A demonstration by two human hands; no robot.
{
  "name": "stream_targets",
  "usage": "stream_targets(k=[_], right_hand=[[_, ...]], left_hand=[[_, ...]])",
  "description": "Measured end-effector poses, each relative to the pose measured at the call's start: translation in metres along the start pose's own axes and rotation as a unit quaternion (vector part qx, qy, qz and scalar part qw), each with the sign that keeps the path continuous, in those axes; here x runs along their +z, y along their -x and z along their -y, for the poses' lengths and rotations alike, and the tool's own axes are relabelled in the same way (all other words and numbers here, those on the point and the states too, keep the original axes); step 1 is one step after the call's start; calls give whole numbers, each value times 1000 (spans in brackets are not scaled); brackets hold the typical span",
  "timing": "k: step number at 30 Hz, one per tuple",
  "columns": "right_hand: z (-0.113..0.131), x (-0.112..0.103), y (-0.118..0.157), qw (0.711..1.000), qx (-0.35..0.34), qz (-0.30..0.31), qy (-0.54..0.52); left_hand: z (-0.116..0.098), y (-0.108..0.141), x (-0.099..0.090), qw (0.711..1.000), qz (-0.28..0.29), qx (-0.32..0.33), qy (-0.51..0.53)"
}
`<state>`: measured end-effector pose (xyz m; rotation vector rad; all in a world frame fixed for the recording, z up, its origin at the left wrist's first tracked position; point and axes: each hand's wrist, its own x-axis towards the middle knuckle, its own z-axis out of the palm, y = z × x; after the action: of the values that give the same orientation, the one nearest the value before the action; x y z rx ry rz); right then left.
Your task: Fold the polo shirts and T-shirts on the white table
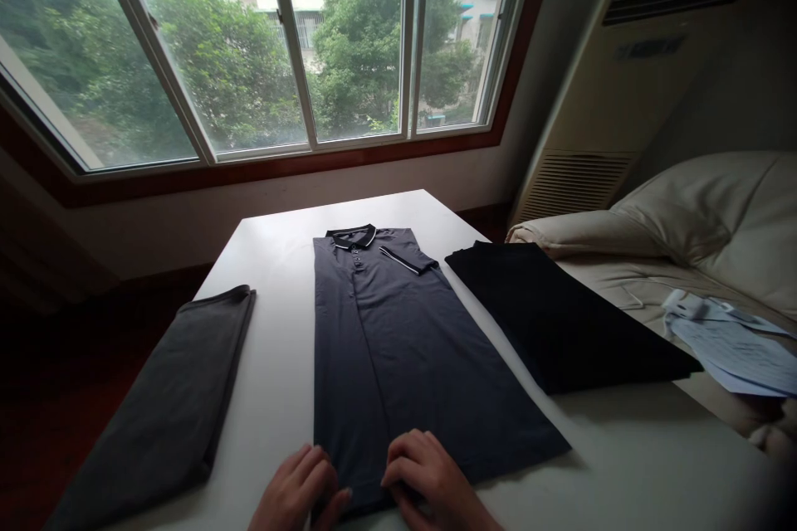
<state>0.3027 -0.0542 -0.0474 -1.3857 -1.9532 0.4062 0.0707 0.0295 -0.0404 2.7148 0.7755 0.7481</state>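
A dark navy polo shirt (404, 348) lies on the white table, its black collar toward the window and one white-edged sleeve lying across the front. Its left side is folded inward in a long straight edge. My left hand (302, 485) has its fingers curled at the shirt's near left corner. On the hem, to the right of it, my right hand (429, 477) is closed with bent fingers on the cloth. Both thumbs are low and partly hidden.
Folded dark grey cloth (165, 398) lies along the left of the white table (274, 265). Folded black cloth (560, 315) is on the right. A beige sofa (703, 241) with papers (735, 340) stands beyond, near an air conditioner (585, 91). Windows are ahead.
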Motion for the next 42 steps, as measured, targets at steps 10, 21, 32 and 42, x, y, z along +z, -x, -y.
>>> stream_targets(k=[10,21,32,42], right_hand=[[-37,-66,48,947,176,-232,131],[-77,-91,129,873,332,-319,162],[-82,-96,131,885,328,-298,143],[-83,-91,131,872,319,-339,149]], left_hand=[[5,-215,11,984,104,-5,144],[24,-371,134,983,182,18,-1],[20,-438,172,961,237,-52,-134],[35,-461,190,965,217,-104,-101]])
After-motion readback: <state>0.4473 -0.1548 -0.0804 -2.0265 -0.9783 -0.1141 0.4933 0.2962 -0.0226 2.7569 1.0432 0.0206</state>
